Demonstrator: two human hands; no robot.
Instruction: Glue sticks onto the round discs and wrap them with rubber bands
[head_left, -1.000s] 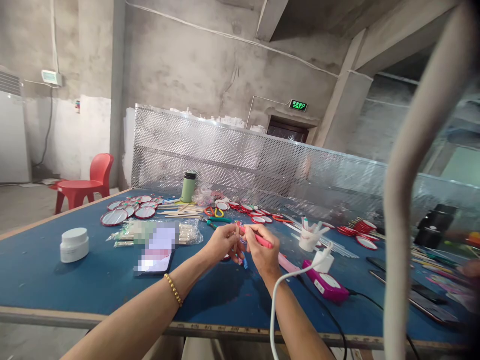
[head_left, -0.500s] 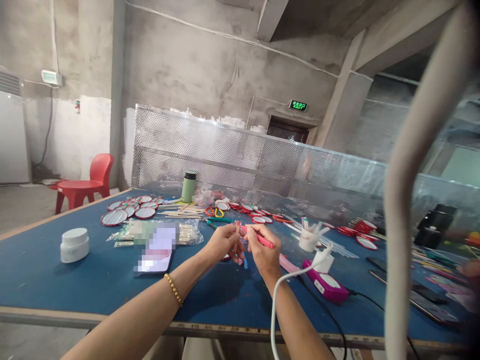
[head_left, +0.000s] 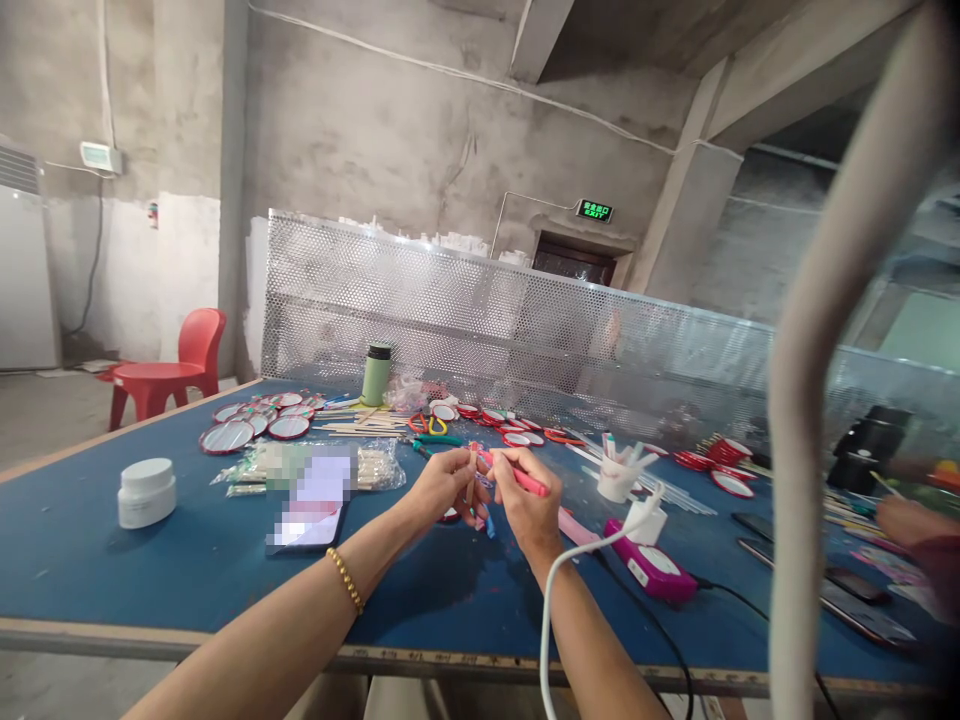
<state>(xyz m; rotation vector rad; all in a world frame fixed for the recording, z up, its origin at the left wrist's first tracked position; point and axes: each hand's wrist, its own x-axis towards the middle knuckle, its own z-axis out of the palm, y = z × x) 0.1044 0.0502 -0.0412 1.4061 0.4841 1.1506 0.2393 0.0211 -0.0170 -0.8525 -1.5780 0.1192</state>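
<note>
Closed around a pinkish-red marker pen [head_left: 531,482] is my right hand [head_left: 534,512], its tip end pointing left toward my other hand. My left hand [head_left: 442,487], with a gold bead bracelet [head_left: 345,580] at the wrist, pinches a thin light-wood stick [head_left: 472,478]. The two hands nearly meet over the blue table. Small red and blue bits [head_left: 490,526] show around and below the left fingers; I cannot make out what they are. The fingers partly hide the work between them.
Left of my hands lie a phone [head_left: 319,505], bagged sticks [head_left: 381,466] and a white jar [head_left: 147,493]. Red-rimmed discs [head_left: 227,436], pliers [head_left: 437,426] and a green bottle [head_left: 376,375] sit behind. At right are a paper cup [head_left: 615,482], a purple device [head_left: 651,568], cables and a co-worker's hand [head_left: 904,522].
My hands hold almost the same pose, with the pen and stick barely shifted. At the far right, the co-worker's hand has come further into view.
</note>
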